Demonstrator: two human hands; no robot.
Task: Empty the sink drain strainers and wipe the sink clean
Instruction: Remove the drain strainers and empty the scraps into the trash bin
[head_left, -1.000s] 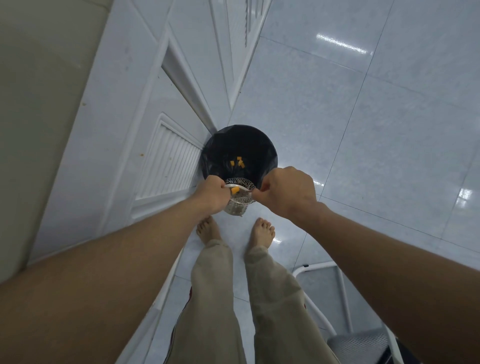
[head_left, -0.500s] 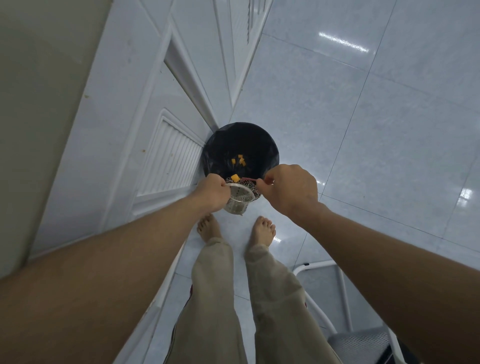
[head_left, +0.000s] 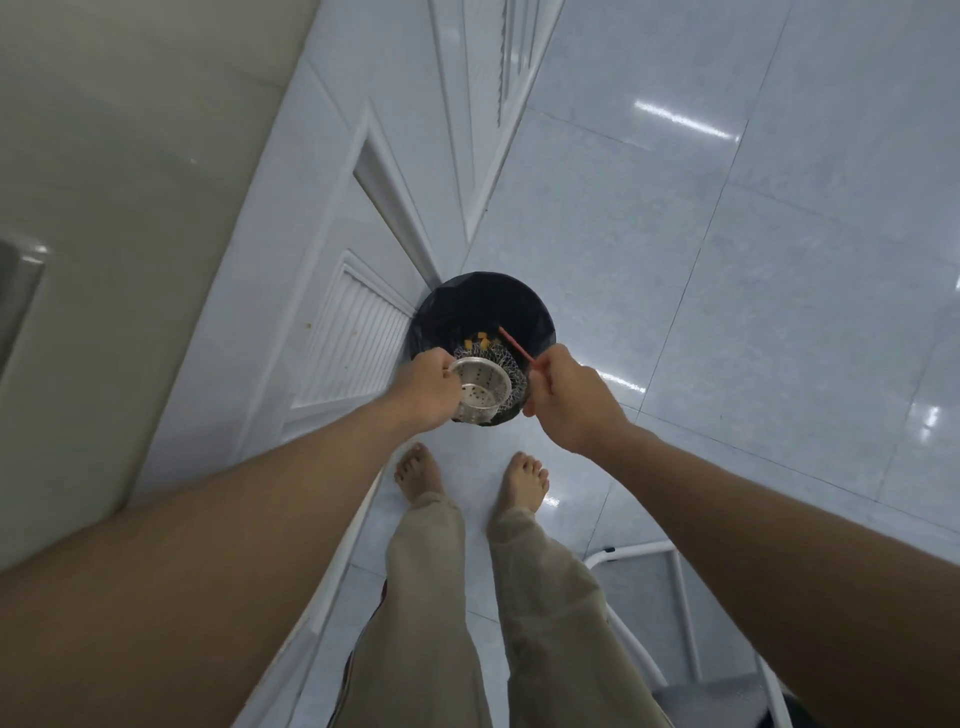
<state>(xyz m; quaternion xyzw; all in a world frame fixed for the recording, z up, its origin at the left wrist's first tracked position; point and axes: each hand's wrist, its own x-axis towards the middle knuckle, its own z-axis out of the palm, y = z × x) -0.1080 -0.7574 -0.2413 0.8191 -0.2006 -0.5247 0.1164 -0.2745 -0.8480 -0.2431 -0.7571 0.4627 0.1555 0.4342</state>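
Observation:
I look down at a black-lined trash bin (head_left: 530, 306) on the floor. My left hand (head_left: 423, 389) grips the rim of a perforated metal sink strainer (head_left: 480, 389), held above the bin's near edge. A mesh net liner (head_left: 511, 366) hangs off the strainer's far side, over the bin. My right hand (head_left: 566, 395) pinches the liner's red elastic band (head_left: 514, 343), stretched up and away from the strainer. Orange food bits (head_left: 475, 340) lie inside the bin.
White louvred cabinet doors (head_left: 358, 353) stand left of the bin. The floor is glossy pale tile (head_left: 727, 260). My bare feet (head_left: 470, 475) stand just short of the bin. A white-framed step stool (head_left: 680, 613) is at the lower right.
My right hand has pulled the red band and net liner off the strainer toward the bin. The orange bit that lay on the strainer is gone from it. The strainer now faces me more.

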